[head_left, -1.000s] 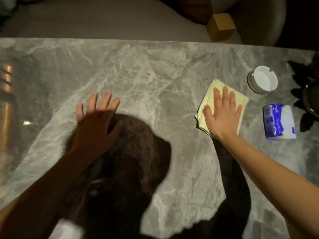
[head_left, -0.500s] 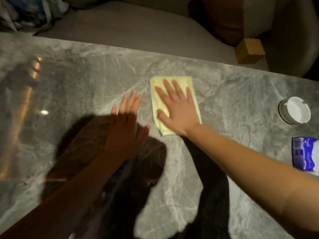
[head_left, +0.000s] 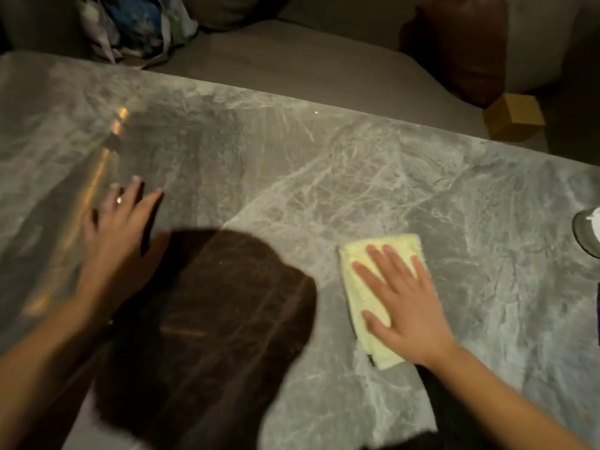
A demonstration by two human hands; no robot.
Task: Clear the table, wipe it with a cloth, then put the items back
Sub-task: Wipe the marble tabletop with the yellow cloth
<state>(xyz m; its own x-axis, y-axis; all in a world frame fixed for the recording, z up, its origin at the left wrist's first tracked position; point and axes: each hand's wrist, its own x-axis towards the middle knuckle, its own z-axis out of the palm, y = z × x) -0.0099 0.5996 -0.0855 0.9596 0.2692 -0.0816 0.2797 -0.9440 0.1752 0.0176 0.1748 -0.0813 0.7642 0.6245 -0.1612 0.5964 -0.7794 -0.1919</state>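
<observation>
Right grip (head_left: 402,306) spread flat atop yellow cloth (head_left: 355,292), left grip (head_left: 120,235) spread, well apart

Right hand (head_left: 409,308) slid cloth (head_left: 357,297) rightward; left hand (head_left: 113,241) now well apart

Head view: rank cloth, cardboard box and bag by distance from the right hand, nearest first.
1. Cloth: directly under the right hand, pressed flat on the table.
2. Cardboard box: beyond the table's far edge, on the right.
3. Bag: beyond the far edge, far left.
</observation>
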